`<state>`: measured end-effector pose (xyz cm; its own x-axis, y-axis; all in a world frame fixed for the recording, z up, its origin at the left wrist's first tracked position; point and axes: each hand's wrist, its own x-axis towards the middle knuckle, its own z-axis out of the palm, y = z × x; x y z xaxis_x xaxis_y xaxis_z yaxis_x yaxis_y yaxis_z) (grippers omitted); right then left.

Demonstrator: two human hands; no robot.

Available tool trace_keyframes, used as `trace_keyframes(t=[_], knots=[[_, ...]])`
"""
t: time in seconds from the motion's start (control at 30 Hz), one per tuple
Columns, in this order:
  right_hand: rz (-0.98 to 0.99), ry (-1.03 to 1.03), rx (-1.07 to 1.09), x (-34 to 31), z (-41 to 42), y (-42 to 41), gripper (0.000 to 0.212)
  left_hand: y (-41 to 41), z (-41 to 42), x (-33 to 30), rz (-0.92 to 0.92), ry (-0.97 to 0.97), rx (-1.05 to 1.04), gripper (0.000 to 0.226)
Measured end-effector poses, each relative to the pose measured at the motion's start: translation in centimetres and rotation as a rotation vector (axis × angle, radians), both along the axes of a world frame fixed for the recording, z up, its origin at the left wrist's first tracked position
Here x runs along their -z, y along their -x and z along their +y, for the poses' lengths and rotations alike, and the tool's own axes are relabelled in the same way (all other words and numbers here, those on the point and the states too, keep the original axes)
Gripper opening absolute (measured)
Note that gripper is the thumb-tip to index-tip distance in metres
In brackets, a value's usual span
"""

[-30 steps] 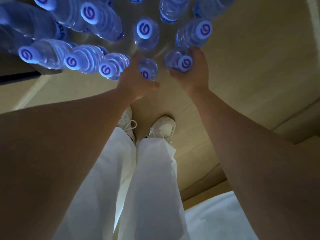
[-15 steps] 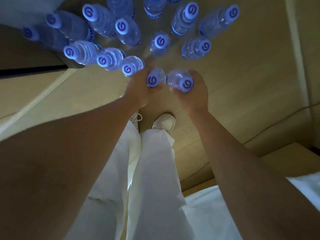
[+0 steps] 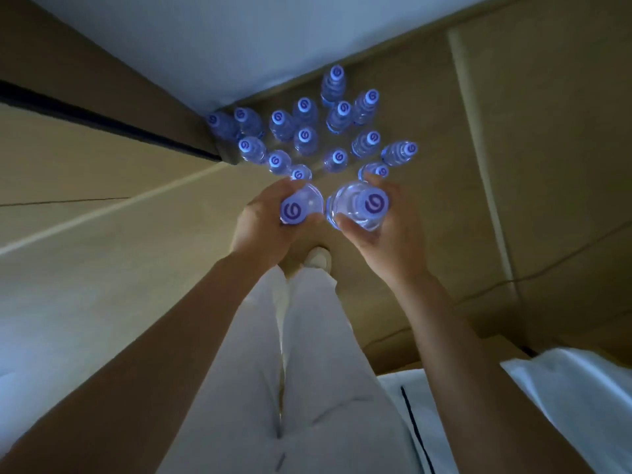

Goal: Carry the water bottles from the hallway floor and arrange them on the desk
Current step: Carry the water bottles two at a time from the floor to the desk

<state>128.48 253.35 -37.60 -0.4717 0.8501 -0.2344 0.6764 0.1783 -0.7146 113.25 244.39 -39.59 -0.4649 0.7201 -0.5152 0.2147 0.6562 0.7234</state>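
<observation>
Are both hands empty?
No, the left hand holds one water bottle and the right hand holds another bottle.

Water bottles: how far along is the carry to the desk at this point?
Done: nothing can be confirmed, since no desk is in view. In hand: the left hand holds one bottle and the right hand holds another bottle, both lifted. Left: a cluster of bottles stands on the hallway floor, and the held pair needs carrying over.
</observation>
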Motion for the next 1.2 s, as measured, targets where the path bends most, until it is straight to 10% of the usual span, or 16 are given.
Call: trace_keyframes(t=[0.53,1.2], knots=[[0.072,-0.130,-0.662,-26.6,-14.2,12.8,0.062,7.9,-22.9,-27.7,0.243,-0.185,-0.490,0.046],[0.338,-0.049,-1.480,-34.4,-54.4,38.7,0.049,16.5,-62.7,-36.8,0.536,-0.141,-1.496,0.015]])
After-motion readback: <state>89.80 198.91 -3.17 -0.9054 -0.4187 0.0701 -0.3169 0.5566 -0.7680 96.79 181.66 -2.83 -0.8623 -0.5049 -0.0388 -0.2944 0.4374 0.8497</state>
